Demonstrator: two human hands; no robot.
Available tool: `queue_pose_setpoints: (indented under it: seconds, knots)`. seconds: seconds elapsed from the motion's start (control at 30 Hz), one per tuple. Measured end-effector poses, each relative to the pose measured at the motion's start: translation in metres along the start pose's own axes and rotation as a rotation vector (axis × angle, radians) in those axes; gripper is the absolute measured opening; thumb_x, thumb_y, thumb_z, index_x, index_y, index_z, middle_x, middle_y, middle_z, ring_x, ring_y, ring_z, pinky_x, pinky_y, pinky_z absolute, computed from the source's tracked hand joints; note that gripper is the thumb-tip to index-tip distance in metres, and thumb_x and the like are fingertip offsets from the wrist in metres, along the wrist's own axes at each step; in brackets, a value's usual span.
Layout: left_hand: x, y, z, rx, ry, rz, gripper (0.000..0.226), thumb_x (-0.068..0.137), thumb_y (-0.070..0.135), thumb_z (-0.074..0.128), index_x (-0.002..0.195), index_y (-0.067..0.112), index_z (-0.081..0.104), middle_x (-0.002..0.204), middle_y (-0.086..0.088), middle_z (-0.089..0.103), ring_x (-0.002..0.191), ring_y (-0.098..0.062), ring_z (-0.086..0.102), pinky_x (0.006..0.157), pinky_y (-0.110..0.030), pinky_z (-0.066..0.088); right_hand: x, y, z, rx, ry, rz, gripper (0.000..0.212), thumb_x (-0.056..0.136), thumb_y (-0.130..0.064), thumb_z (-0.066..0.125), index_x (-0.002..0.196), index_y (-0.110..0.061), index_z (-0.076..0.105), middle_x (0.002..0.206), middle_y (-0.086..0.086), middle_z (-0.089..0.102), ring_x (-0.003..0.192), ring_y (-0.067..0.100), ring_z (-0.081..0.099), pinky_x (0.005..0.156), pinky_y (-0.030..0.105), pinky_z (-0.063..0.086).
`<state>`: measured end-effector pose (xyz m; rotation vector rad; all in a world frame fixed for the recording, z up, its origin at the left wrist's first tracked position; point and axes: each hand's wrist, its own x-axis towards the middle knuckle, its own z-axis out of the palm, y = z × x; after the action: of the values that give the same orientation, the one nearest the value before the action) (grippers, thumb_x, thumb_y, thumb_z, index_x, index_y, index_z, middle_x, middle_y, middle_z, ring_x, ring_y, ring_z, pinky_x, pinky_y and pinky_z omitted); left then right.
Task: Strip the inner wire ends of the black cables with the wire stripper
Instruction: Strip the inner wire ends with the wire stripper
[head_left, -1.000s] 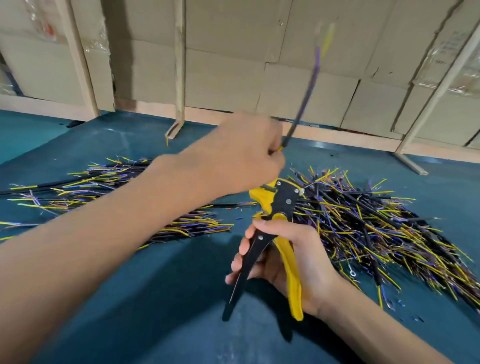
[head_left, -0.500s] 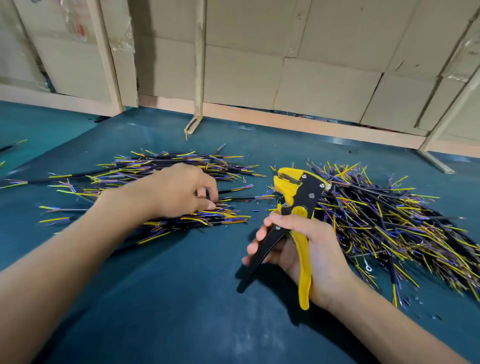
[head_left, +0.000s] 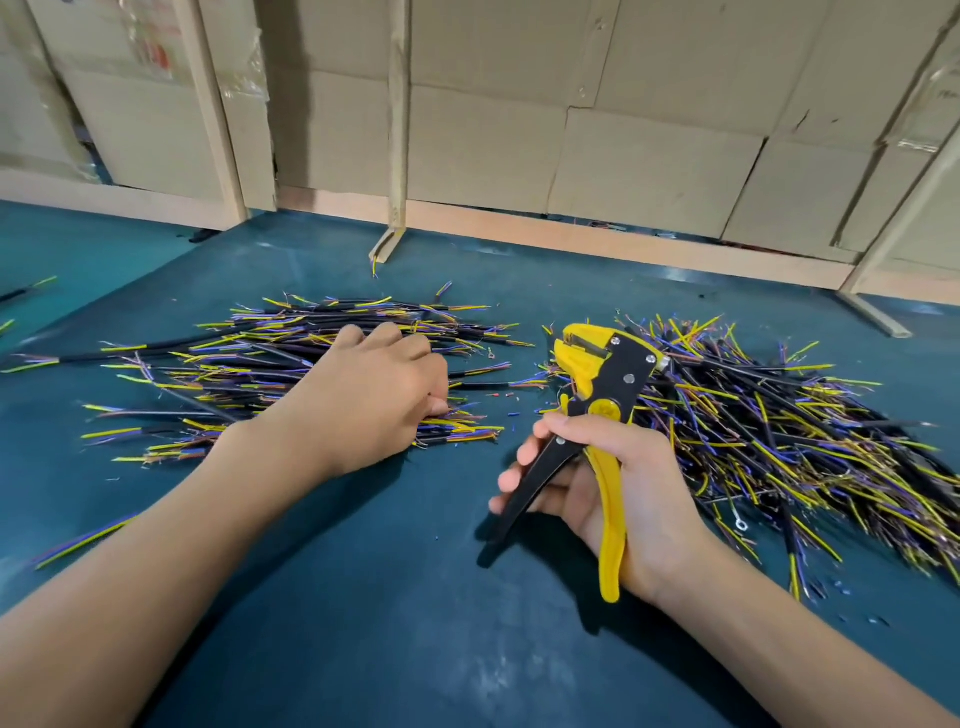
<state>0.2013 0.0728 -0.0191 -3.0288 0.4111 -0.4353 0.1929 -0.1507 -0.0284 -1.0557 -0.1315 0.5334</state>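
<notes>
The left hand (head_left: 374, 395) curls into the left cable pile (head_left: 291, 374), fingertips hidden, grasp unclear. Those cables lie crosswise, left of the wire stripper (head_left: 597, 415), gripped upright by the right hand (head_left: 613, 488).

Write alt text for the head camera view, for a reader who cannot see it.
A person's right hand grips a yellow and black wire stripper above a teal table, while the left hand rests on the left pile of black cables. A larger pile lies to the right.
</notes>
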Motion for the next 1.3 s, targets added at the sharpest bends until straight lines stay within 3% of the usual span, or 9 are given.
queue_pose_setpoints:
  seconds: [0.2, 0.3, 0.43, 0.63, 0.77, 0.9, 1.03, 1.2, 1.3]
  knots:
    - [-0.004, 0.010, -0.009, -0.213, 0.610, 0.199, 0.012, 0.100, 0.004, 0.056, 0.104, 0.009, 0.065, 0.095, -0.007, 0.069, 0.078, -0.034, 0.064, 0.072, -0.046, 0.051, 0.000, 0.001, -0.003, -0.011, -0.037, 0.007, 0.021, 0.083, -0.026, 0.070, 0.077, -0.006, 0.066, 0.076, 0.018, 0.059, 0.067, 0.039, 0.065, 0.068, 0.053, 0.058]
    - [-0.006, 0.029, -0.008, -0.230, 0.762, 0.339, 0.037, 0.089, -0.013, 0.057, 0.116, 0.012, 0.064, 0.099, -0.014, 0.069, 0.082, -0.034, 0.065, 0.070, -0.042, 0.054, 0.002, 0.000, -0.006, -0.071, -0.014, -0.128, 0.034, 0.084, -0.034, 0.070, 0.088, 0.000, 0.067, 0.084, 0.024, 0.064, 0.067, 0.041, 0.066, 0.068, 0.056, 0.057]
    - [-0.005, 0.045, 0.000, -0.359, 0.636, 0.439, 0.028, 0.096, -0.001, 0.060, 0.123, 0.004, 0.065, 0.103, -0.012, 0.070, 0.085, -0.031, 0.064, 0.076, -0.041, 0.055, 0.003, -0.005, -0.009, -0.176, 0.015, -0.291, 0.048, 0.078, -0.037, 0.075, 0.098, 0.006, 0.070, 0.087, 0.024, 0.068, 0.062, 0.041, 0.066, 0.065, 0.057, 0.057]
    - [-0.009, 0.051, 0.003, -0.755, 0.614, 0.200, 0.036, 0.097, 0.010, 0.061, 0.132, 0.017, 0.054, 0.099, 0.005, 0.069, 0.094, -0.010, 0.067, 0.082, -0.029, 0.052, 0.002, -0.009, -0.013, -0.122, 0.008, -0.297, 0.012, 0.081, -0.009, 0.072, 0.091, -0.004, 0.072, 0.076, 0.020, 0.063, 0.063, 0.041, 0.064, 0.066, 0.053, 0.057]
    - [-0.009, 0.043, -0.001, -0.754, 0.644, 0.138, 0.033, 0.100, 0.018, 0.060, 0.133, 0.021, 0.054, 0.102, 0.013, 0.070, 0.092, 0.000, 0.066, 0.082, -0.016, 0.050, 0.003, -0.009, -0.015, -0.161, 0.027, -0.292, 0.012, 0.080, -0.008, 0.073, 0.092, -0.005, 0.072, 0.080, 0.020, 0.067, 0.064, 0.041, 0.066, 0.067, 0.053, 0.058]
    - [-0.010, 0.049, -0.001, -0.942, 0.497, 0.097, 0.034, 0.100, 0.015, 0.061, 0.133, 0.022, 0.052, 0.096, 0.014, 0.072, 0.078, -0.010, 0.069, 0.070, -0.020, 0.051, 0.003, -0.004, -0.012, -0.234, 0.034, -0.338, 0.026, 0.081, -0.015, 0.076, 0.099, 0.002, 0.068, 0.093, 0.022, 0.072, 0.065, 0.038, 0.068, 0.066, 0.052, 0.059]
    - [-0.006, 0.048, -0.005, -1.352, 0.272, 0.032, 0.042, 0.096, 0.005, 0.062, 0.134, 0.018, 0.052, 0.088, -0.002, 0.076, 0.068, -0.012, 0.064, 0.063, -0.019, 0.047, 0.001, -0.006, -0.012, -0.291, 0.084, -0.427, 0.014, 0.076, -0.014, 0.081, 0.088, -0.009, 0.076, 0.088, 0.034, 0.069, 0.063, 0.038, 0.069, 0.065, 0.053, 0.061]
    - [-0.005, 0.054, -0.004, -1.479, 0.159, 0.003, 0.041, 0.095, -0.005, 0.063, 0.130, 0.013, 0.054, 0.092, -0.011, 0.077, 0.067, -0.035, 0.061, 0.057, -0.030, 0.048, -0.001, -0.010, -0.011, -0.326, 0.105, -0.417, 0.004, 0.079, -0.008, 0.079, 0.076, -0.009, 0.077, 0.075, 0.023, 0.069, 0.058, 0.038, 0.066, 0.062, 0.054, 0.062]
    - [-0.004, 0.056, -0.001, -1.438, 0.126, -0.095, 0.021, 0.095, 0.003, 0.065, 0.115, 0.010, 0.066, 0.086, -0.006, 0.077, 0.068, -0.020, 0.069, 0.049, -0.024, 0.044, 0.001, -0.011, -0.014, -0.303, 0.184, -0.405, 0.020, 0.087, 0.000, 0.071, 0.073, -0.013, 0.075, 0.070, 0.017, 0.067, 0.059, 0.039, 0.067, 0.062, 0.053, 0.062]
